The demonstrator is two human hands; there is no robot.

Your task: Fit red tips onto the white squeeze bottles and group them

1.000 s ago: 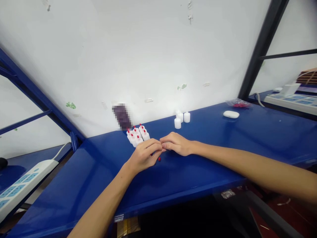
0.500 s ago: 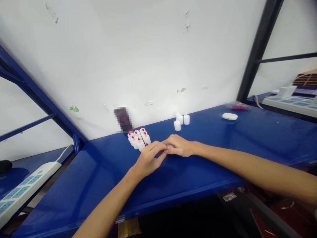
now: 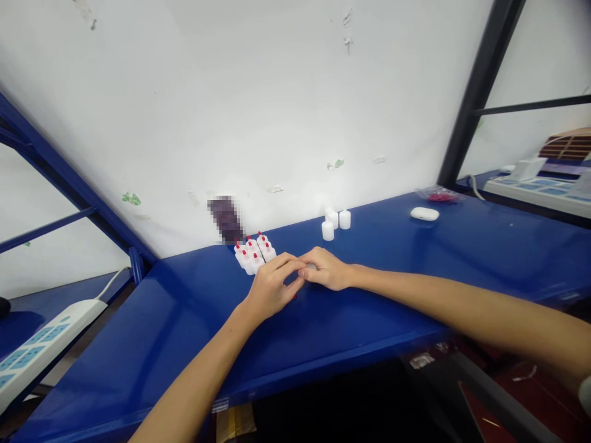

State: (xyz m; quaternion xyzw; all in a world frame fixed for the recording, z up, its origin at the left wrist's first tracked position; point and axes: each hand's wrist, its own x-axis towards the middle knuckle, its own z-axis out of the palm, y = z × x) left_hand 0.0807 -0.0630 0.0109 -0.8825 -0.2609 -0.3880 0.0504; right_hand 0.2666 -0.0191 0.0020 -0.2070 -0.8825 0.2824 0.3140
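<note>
My left hand (image 3: 277,286) and my right hand (image 3: 325,269) meet at the fingertips just above the blue table. Between the right thumb and fingers a small whitish piece (image 3: 312,267) shows, mostly hidden by the hand. The left thumb and fingers are pinched against it, and what they grip is hidden. A bit of red (image 3: 294,296) peeks out below the left hand. Beyond that hand stands a tight cluster of small white cylinders with red tips (image 3: 252,252). Farther back, several plain white cylinders (image 3: 327,231) without red tips stand near the wall.
A dark, pixelated rectangular object (image 3: 226,219) leans on the white wall (image 3: 277,111). At the right lie a white rounded case (image 3: 425,213) and a clear bag with red pieces (image 3: 438,194). Power strips (image 3: 44,344) sit beyond the left frame and at the far right.
The view has shifted slightly. The hands stay joined at the fingertips, and a bit of red now shows under the left hand.
</note>
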